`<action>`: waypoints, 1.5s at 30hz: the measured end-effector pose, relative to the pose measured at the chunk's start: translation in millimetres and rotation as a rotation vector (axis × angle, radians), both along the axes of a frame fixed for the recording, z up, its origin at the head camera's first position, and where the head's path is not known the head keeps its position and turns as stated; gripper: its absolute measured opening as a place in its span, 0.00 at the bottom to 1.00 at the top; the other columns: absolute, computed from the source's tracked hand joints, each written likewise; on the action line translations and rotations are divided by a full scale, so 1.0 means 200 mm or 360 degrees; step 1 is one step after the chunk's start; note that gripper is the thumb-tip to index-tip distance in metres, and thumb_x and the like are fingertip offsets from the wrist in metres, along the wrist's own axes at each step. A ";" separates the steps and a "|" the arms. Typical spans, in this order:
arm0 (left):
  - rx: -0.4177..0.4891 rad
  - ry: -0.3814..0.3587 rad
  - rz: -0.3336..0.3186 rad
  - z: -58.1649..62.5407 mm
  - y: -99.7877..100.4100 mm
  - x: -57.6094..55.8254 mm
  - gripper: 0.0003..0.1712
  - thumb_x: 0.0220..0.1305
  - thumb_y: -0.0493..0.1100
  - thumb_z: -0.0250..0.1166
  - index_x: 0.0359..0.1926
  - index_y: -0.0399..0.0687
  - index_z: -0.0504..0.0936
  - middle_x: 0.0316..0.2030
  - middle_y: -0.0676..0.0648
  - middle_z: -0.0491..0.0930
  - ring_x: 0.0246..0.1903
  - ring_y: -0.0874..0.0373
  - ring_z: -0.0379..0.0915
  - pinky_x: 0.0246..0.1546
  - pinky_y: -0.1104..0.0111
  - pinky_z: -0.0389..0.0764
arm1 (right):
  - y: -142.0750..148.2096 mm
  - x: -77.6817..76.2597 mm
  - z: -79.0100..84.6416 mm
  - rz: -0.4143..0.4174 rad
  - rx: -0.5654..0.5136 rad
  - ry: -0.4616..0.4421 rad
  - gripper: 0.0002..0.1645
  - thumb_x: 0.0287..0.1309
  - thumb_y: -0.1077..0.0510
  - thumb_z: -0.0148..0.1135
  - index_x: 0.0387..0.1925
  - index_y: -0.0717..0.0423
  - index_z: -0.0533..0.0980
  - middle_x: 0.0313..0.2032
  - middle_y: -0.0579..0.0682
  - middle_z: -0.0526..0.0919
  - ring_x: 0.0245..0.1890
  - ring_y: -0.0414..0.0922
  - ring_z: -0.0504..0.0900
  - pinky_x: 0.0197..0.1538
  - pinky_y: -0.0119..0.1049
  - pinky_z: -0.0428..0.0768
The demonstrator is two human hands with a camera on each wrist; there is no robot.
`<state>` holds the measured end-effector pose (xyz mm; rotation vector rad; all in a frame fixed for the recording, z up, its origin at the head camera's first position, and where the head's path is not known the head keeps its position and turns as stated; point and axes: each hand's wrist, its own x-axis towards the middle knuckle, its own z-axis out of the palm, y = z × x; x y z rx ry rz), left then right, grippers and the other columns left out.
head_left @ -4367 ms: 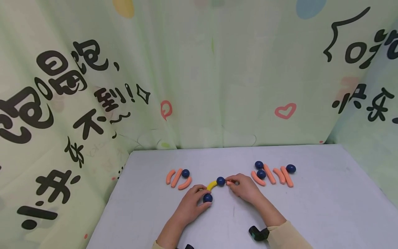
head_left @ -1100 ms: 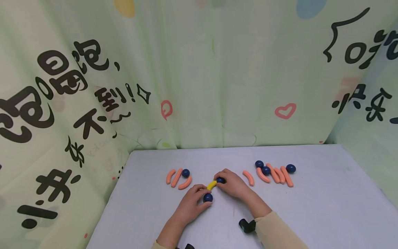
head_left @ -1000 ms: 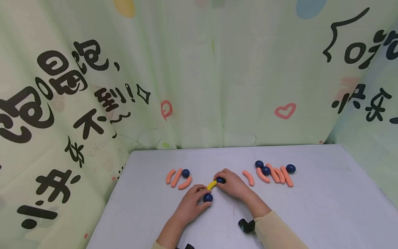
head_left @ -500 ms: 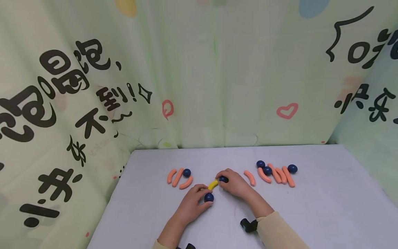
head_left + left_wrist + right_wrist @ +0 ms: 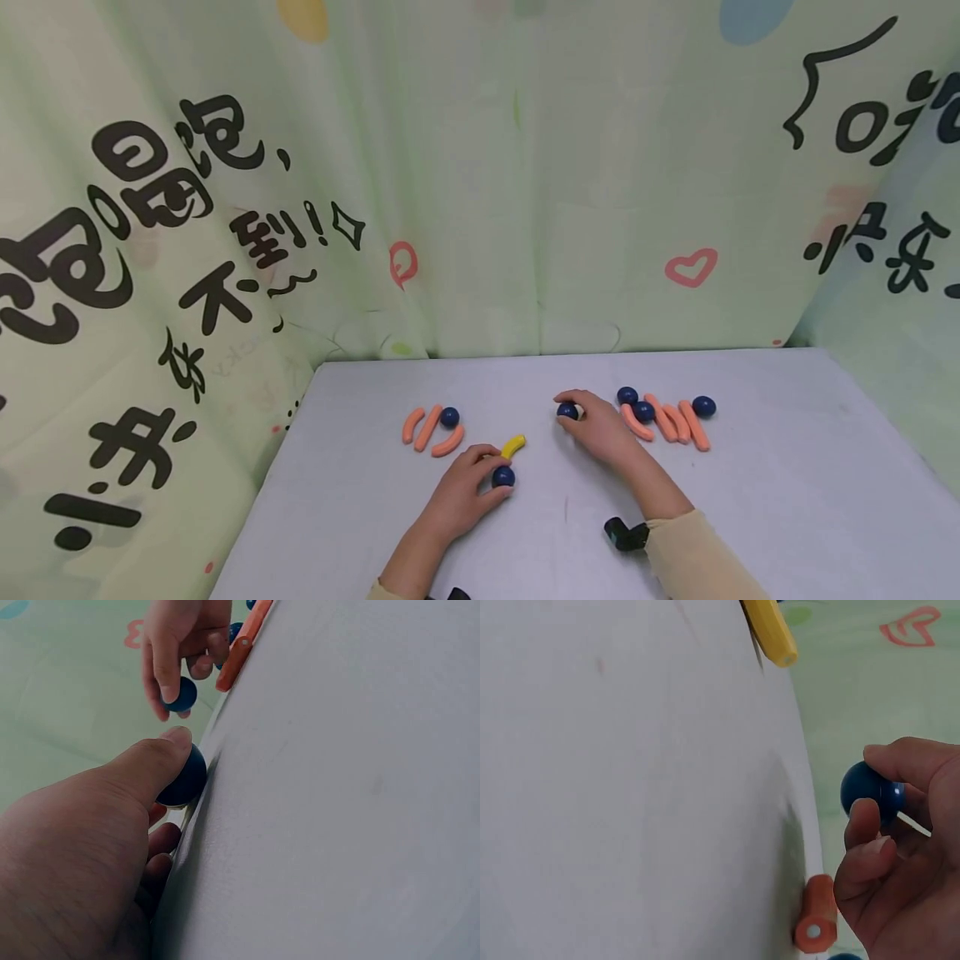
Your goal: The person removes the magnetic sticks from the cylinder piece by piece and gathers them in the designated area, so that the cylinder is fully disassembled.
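My left hand (image 5: 461, 496) rests on the table with thumb and fingers around a dark blue ball (image 5: 503, 476); in the left wrist view the thumb presses that ball's side. A curved yellow stick (image 5: 513, 447) lies just beyond it, partly behind the fingers. Further right, my right hand (image 5: 603, 429) pinches a second blue ball (image 5: 567, 411). In the right wrist view this ball (image 5: 866, 791) is between thumb and fingers, off the table surface. A short orange stick (image 5: 817, 915) with a pale round spot on its end lies under that hand.
At the left lie several orange sticks (image 5: 428, 428) and a blue ball (image 5: 449, 417). To the right is a group of orange sticks (image 5: 694, 425) and blue balls (image 5: 643, 412). The white table (image 5: 787, 467) ends at a printed curtain (image 5: 585, 167).
My right hand has lifted the blue ball away from the yellow stick's far end and carried it right and back. Earlier, it set an orange stick down near the right group. My left hand stays put.
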<state>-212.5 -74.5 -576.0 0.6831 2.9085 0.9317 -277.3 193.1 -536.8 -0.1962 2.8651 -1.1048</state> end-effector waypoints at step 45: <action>0.0003 -0.0019 -0.0001 0.01 -0.01 0.00 0.23 0.62 0.61 0.66 0.58 0.69 0.79 0.58 0.56 0.72 0.56 0.60 0.71 0.59 0.60 0.77 | 0.11 0.02 0.07 -0.0095 0.0004 -0.0038 0.23 0.68 0.52 0.59 0.62 0.49 0.73 0.46 0.60 0.83 0.29 0.50 0.80 0.33 0.40 0.79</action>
